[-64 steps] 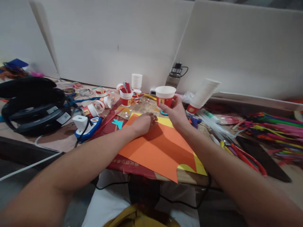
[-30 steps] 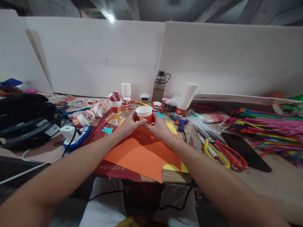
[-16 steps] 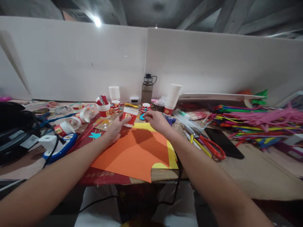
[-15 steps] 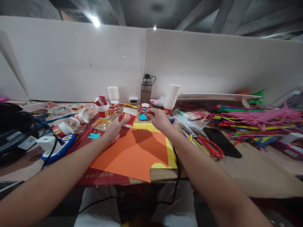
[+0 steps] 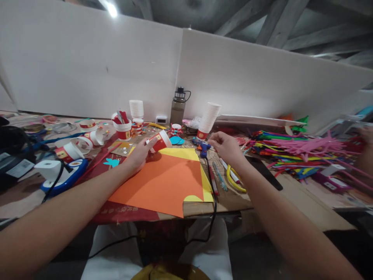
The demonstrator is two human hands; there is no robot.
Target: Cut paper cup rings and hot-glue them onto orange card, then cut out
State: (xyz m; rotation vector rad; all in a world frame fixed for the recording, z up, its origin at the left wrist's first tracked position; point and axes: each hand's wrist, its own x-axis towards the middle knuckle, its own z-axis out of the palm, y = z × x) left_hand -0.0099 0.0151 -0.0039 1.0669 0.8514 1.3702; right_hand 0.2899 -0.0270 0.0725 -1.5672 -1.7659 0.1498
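My left hand is closed around a red and white paper cup, tilted with its white end toward the right. Bent and drawn together, the fingers of my right hand are right beside a blue glue gun; whether they touch it or pinch something small I cannot tell. Below the cup lies an orange paper sheet with a curved cut-out, on top of yellow paper. Turquoise paper ovals lie behind the sheets, and a turquoise cut-out to their left.
Paper cup stacks and a bottle stand at the back. Bundled pipe cleaners, a phone, and pens lie right. A blue power strip is left. A black cord hangs over the edge. Another person's hand shows far right.
My right hand has moved rightward from near the turquoise ovals to the glue gun. The cup in my left hand has tipped further to the right. The view has shifted slightly.
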